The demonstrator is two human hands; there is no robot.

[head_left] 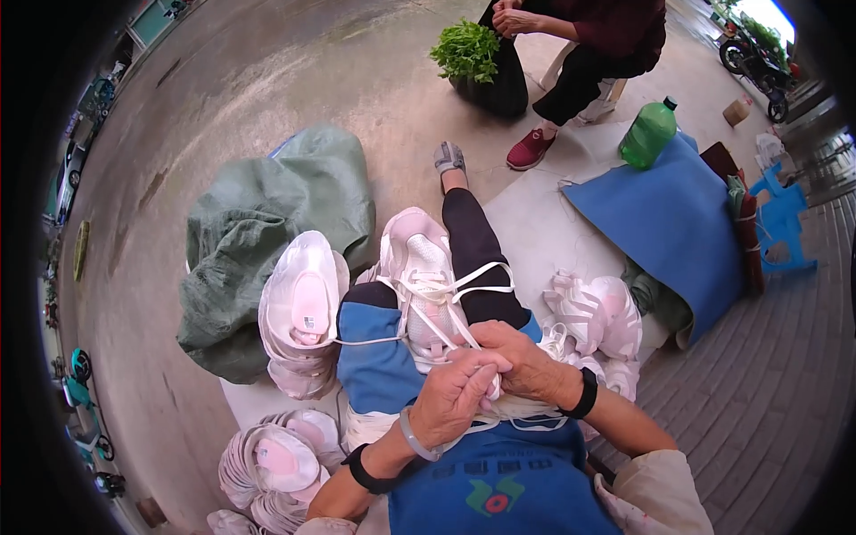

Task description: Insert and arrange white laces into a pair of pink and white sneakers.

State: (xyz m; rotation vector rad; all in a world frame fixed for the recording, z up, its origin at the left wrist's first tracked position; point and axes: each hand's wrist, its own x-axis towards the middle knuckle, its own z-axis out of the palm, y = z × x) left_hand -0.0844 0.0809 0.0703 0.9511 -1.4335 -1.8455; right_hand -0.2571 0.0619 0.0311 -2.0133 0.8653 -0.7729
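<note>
A pale pink and white sneaker (pixel 419 236) lies across my lap, its toe pointing away from me. White shoelace (pixel 481 283) runs crosswise over its front and trails in a loop to the right. Close to my body, my left hand (pixel 456 392) and my right hand (pixel 522 357) are pressed together, fingers closed round the lace; the exact grip is partly hidden. A blue apron (pixel 370 357) covers my lap, with a bundle of white laces (pixel 526 407) across it.
Nested pink shoe uppers (pixel 303 294) stand left, with more stacked uppers (pixel 276 459) below. Laced sneakers (pixel 597 312) lie right. Around are a green sack (pixel 267 223), blue sheet (pixel 669 214), green bottle (pixel 649 134) and blue stool (pixel 783 218). A person (pixel 615 45) sits ahead beside leafy greens (pixel 465 52).
</note>
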